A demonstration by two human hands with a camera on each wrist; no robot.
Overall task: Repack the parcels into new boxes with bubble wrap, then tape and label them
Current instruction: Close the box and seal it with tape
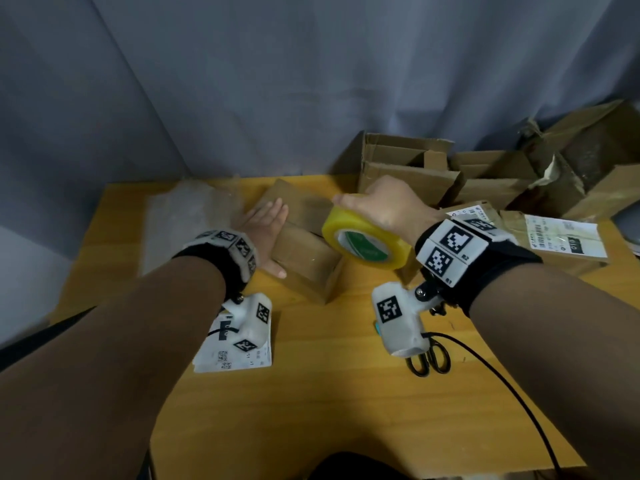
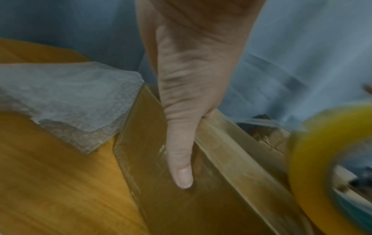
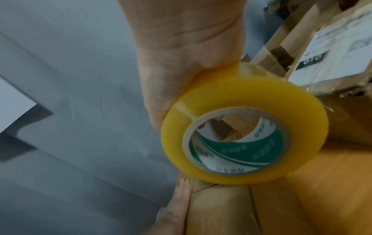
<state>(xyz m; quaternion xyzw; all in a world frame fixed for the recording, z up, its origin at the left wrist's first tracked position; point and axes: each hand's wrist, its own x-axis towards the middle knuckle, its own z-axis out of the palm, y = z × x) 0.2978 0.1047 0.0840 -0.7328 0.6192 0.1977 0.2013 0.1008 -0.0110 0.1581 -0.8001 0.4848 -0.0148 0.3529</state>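
Right hand (image 1: 388, 206) raised, fingers clamped on tape roll (image 1: 367, 242); left hand (image 1: 265, 225) flat, fingers straight on box (image 1: 304, 258).

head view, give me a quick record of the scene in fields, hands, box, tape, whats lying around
left hand: flat, fingers straight, pressing the cardboard box
right hand: grips the yellow tape roll above the box
box state: closed, glossy tape along its top
bubble wrap: on the table, left of the box
scissors: on the table, near right
label sheets: near left, under the wrist camera
old parcels: labelled, at right
empty cartons: open, at the back
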